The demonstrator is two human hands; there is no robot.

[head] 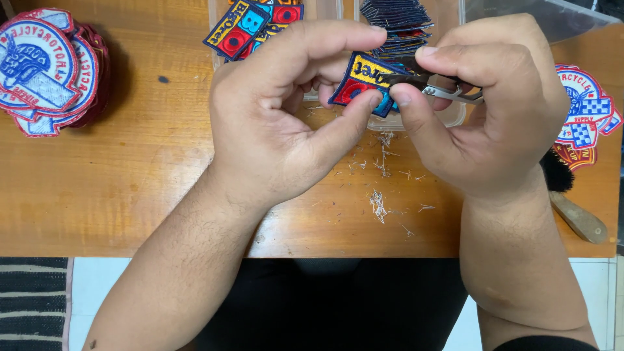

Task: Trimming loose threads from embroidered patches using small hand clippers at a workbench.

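The small rectangular embroidered patch with a dark blue border and yellow, red and blue fields (pixel 361 82) sits above the orange-brown wooden counter (pixel 130 175), pinched between the thumb and curled fingers of the left hand (pixel 286 110). Its long axis tilts from lower left up to the right, and its right edge points straight at the right hand (pixel 494 110), which is the nearer one to that edge. The right hand is closed around small metal thread snips (pixel 442 90), with the tips touching or just beside the patch's upper right edge; whether the blades are parted is hidden by the fingers.

Below the patch, loose thread clippings (pixel 378 203) lie on the counter. Behind the patch, a clear plastic tray (pixel 448 117) holds a stack of dark patches (pixel 396 19), largely blocked by both hands. The patch's lower right corner is covered by the right thumb.
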